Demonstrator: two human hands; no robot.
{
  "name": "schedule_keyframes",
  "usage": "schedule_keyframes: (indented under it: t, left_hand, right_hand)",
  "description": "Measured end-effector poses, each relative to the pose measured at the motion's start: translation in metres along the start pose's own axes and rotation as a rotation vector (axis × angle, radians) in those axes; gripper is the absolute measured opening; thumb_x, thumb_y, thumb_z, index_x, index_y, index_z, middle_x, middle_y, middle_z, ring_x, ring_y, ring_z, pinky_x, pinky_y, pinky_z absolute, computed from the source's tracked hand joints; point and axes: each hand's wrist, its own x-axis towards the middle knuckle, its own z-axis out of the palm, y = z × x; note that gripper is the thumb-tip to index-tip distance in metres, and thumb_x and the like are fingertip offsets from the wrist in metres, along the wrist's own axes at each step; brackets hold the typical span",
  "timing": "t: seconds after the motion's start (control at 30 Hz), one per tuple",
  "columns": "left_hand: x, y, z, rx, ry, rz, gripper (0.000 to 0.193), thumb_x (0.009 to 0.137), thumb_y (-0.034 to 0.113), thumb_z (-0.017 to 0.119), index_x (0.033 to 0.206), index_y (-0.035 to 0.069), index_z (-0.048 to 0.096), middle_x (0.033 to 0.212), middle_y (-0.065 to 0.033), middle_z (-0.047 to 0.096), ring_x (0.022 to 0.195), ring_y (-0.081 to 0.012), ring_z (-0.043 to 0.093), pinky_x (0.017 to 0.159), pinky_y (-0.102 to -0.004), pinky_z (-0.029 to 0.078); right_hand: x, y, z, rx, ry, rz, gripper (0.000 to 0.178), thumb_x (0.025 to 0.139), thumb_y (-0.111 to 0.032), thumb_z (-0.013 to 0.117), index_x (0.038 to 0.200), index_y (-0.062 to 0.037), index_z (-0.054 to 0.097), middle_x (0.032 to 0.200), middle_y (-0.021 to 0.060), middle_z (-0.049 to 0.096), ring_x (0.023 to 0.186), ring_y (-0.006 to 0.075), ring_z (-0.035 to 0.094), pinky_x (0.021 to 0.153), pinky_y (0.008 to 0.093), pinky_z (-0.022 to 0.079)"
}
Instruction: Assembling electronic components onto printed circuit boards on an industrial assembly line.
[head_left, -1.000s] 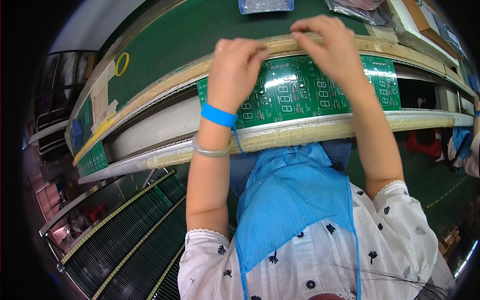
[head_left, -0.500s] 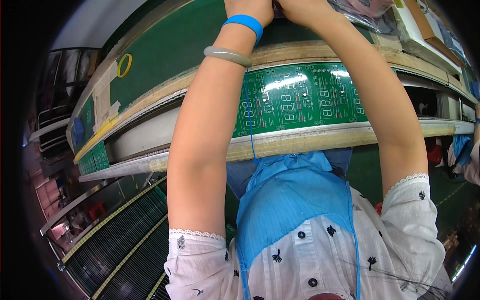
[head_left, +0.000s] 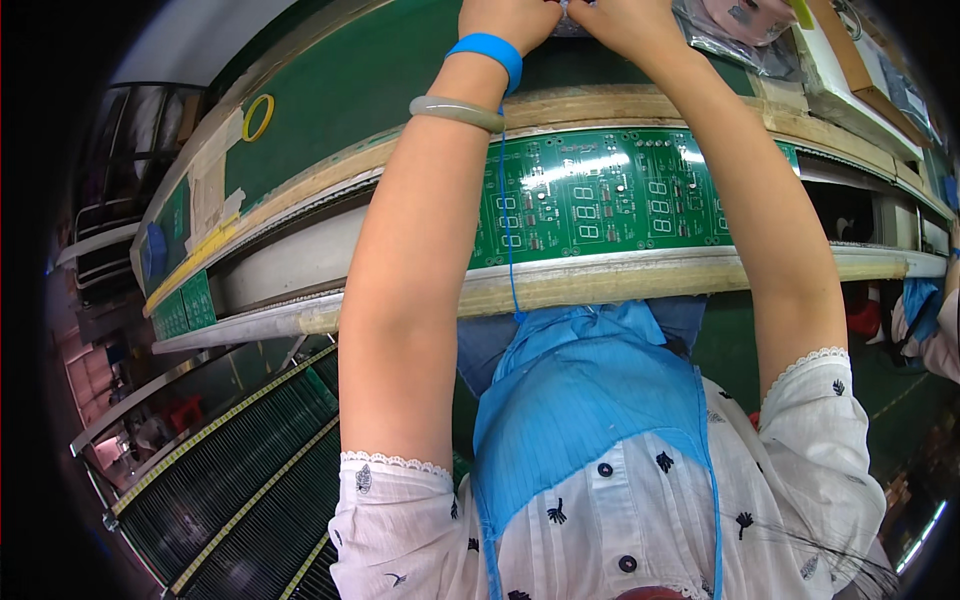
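Observation:
My left hand and my right hand meet at the top edge of the view, above the green work surface. Their thumbs point at each other, and both hands look closed, with most fingers cut off by the frame. Between them shows a small greyish, shiny bit, too little of it to name. Below my forearms, a green circuit board panel with rows of digit outlines lies in the rail track. A blue wrist strap and a pale bangle circle my left wrist; a thin blue cord hangs across the panel.
A yellow tape ring lies at the left of the work surface. Clear plastic bags and a pink container stand at the far right, near a white box edge. A rack of upright boards stands at lower left.
Both hands have shifted slightly, and a shiny bit now shows between the thumbs. The whole scene has moved a little in the view; the panel still lies in the track.

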Motion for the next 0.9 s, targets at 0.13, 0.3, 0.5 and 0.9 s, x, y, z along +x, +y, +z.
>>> schedule_keyframes:
  t: [0.13, 0.3, 0.5, 0.9]
  left_hand:
    - [-0.003, 0.006, -0.003, -0.145, 0.011, 0.011, 0.016, 0.077, 0.016, 0.065, 0.086, 0.005, 0.074, 0.086, -0.0193, 0.071, 0.084, -0.0339, 0.069, 0.078, -0.0419, 0.055]
    - [-0.037, -0.002, -0.026, -0.567, -0.035, -0.078, 0.019, 0.085, 0.013, 0.062, 0.095, 0.001, 0.073, 0.092, -0.0187, 0.072, 0.083, -0.0312, 0.070, 0.076, -0.0355, 0.054]
    - [-0.093, -0.009, -0.052, -0.978, -0.054, -0.186, 0.019, 0.088, 0.010, 0.069, 0.103, -0.001, 0.073, 0.097, -0.0068, 0.075, 0.080, -0.0069, 0.062, 0.075, -0.0211, 0.050]
    - [-0.168, -0.036, -0.072, -1.058, 0.004, -0.412, 0.017, 0.091, 0.010, 0.067, 0.105, 0.001, 0.071, 0.096, -0.0078, 0.074, 0.070, -0.0034, 0.051, 0.066, -0.0175, 0.043]
  right_hand:
    - [-0.005, 0.021, 0.007, 0.591, 0.115, 0.101, 0.016, 0.080, -0.021, 0.066, 0.087, -0.0080, 0.072, 0.081, 0.0144, 0.070, 0.081, 0.0264, 0.066, 0.074, 0.0388, 0.047]
    - [-0.029, -0.008, -0.008, 1.236, 0.029, 0.331, 0.011, 0.084, -0.011, 0.066, 0.090, -0.0017, 0.068, 0.078, 0.0067, 0.067, 0.070, 0.0128, 0.060, 0.064, 0.0277, 0.048]
    - [-0.072, -0.023, -0.016, 1.459, -0.256, 0.362, 0.023, 0.097, -0.019, 0.062, 0.114, -0.0027, 0.065, 0.100, 0.0036, 0.070, 0.095, 0.0084, 0.060, 0.082, 0.0236, 0.045]
    - [-0.097, -0.073, -0.013, 1.442, -0.377, 0.316, 0.027, 0.095, -0.018, 0.066, 0.119, -0.0064, 0.069, 0.105, 0.0036, 0.070, 0.101, 0.0115, 0.064, 0.090, 0.0249, 0.049]
